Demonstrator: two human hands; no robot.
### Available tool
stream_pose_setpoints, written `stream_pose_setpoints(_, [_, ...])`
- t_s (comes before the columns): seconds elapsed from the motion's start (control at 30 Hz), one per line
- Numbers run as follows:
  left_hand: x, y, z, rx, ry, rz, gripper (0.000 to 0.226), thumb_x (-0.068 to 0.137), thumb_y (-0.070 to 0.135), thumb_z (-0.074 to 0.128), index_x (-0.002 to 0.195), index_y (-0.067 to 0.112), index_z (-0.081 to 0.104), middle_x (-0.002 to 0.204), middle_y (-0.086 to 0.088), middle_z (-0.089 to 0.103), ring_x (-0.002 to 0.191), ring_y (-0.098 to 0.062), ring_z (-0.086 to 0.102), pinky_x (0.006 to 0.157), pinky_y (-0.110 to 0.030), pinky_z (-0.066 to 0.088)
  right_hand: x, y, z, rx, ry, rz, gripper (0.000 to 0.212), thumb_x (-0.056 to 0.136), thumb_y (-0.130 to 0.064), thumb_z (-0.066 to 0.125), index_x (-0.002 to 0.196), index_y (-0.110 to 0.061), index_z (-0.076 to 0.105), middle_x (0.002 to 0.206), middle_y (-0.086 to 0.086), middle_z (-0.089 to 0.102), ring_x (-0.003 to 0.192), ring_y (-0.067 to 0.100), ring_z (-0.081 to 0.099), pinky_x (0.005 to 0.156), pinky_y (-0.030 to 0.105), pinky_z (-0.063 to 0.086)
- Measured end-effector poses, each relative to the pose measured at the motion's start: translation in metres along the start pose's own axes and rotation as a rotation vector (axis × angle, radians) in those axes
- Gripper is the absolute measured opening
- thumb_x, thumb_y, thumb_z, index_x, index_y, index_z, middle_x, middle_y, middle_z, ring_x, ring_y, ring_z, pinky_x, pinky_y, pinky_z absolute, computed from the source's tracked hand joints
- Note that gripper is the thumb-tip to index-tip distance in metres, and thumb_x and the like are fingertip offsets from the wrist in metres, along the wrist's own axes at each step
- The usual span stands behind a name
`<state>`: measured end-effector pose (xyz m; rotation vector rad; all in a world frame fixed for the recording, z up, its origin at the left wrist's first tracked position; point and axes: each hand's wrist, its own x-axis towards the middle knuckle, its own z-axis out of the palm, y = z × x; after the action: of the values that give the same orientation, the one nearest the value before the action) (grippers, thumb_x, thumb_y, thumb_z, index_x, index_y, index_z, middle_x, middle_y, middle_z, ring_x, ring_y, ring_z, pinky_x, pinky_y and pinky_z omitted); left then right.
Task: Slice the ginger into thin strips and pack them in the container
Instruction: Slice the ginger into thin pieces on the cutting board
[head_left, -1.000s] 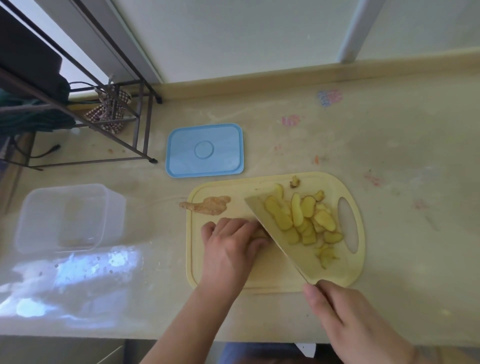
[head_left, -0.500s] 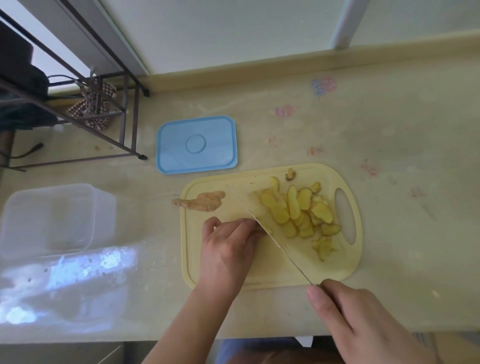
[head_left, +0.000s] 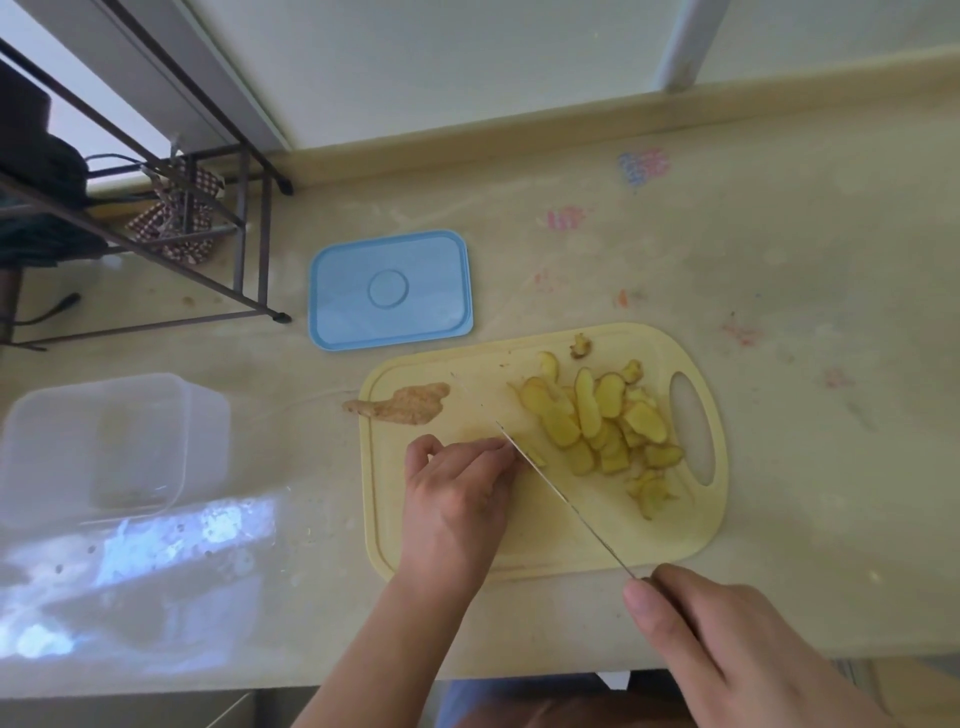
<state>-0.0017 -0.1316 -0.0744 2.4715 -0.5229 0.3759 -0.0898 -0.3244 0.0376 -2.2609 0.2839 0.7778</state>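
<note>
A yellow cutting board (head_left: 519, 551) lies on a counter (head_left: 779, 260); the left hand (head_left: 457, 499), fingers curled together, presses a piece of ginger, mostly hidden, onto it; the right hand (head_left: 727, 639) grips a knife (head_left: 561, 499) edge-down against those fingers; ginger slices (head_left: 597, 421) lie piled just right of the blade; a clear container (head_left: 104, 447) sits well left; a blue lid (head_left: 389, 288) lies behind the board.

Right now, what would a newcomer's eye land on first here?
The pile of yellow ginger slices on the cutting board, with the knife cutting beside the left hand. Next, the blue lid behind the board, and the clear container at far left.
</note>
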Motion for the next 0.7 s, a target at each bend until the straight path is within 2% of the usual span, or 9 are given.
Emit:
stream_pose_setpoints(0.23, [0.004,0.005,-0.004,0.001,0.031,0.02,0.029,0.088,0.012,0.05,0.071,0.015,0.073,0.063,0.003,0.064,0.064,-0.012,0.046,0.071,-0.039,0.043,0.001,0.001,0.002,-0.078,0.002,-0.008,0.098,0.044,-0.096,-0.02,0.071,-0.027,0.045,0.08,-0.044,0.051,0.075,0.002,0.056,0.058,0.019,0.038])
stream_pose_setpoints(0.37, [0.005,0.005,-0.004,0.012,0.024,0.032,0.029,0.087,0.009,0.05,0.072,0.015,0.074,0.064,0.004,0.064,0.064,-0.011,0.046,0.071,-0.039,0.043,0.002,0.002,0.004,-0.095,0.022,-0.004,0.093,0.05,-0.094,-0.018,0.068,-0.026,0.042,0.081,-0.042,0.051,0.074,0.004,0.055,0.063,0.023,0.041])
stream_pose_setpoints(0.53, [0.005,0.003,-0.003,0.025,0.009,0.045,0.029,0.087,0.008,0.051,0.076,0.016,0.076,0.068,0.005,0.068,0.067,-0.009,0.05,0.074,-0.036,0.04,0.009,-0.003,0.006,-0.074,0.0,-0.045,0.064,0.074,-0.076,0.002,0.064,-0.024,0.036,0.078,-0.045,0.048,0.07,0.002,0.052,0.059,0.022,0.039])
stream_pose_setpoints(0.63, [0.003,0.002,-0.002,0.017,-0.002,0.043,0.031,0.084,0.006,0.049,0.079,0.016,0.078,0.077,0.007,0.073,0.067,-0.012,0.061,0.074,-0.038,0.043,0.018,-0.004,0.006,-0.017,0.002,-0.086,0.063,0.079,-0.074,0.005,0.063,-0.024,0.04,0.074,-0.037,0.052,0.066,0.003,0.052,0.057,0.021,0.038])
stream_pose_setpoints(0.7, [0.003,0.002,-0.002,0.016,-0.012,0.043,0.032,0.085,0.007,0.048,0.08,0.015,0.079,0.084,0.006,0.076,0.069,-0.015,0.067,0.075,-0.039,0.04,0.024,-0.003,0.007,0.014,-0.005,-0.078,0.059,0.081,-0.071,0.009,0.062,-0.024,0.04,0.066,-0.021,0.056,0.06,0.007,0.05,0.053,0.022,0.036])
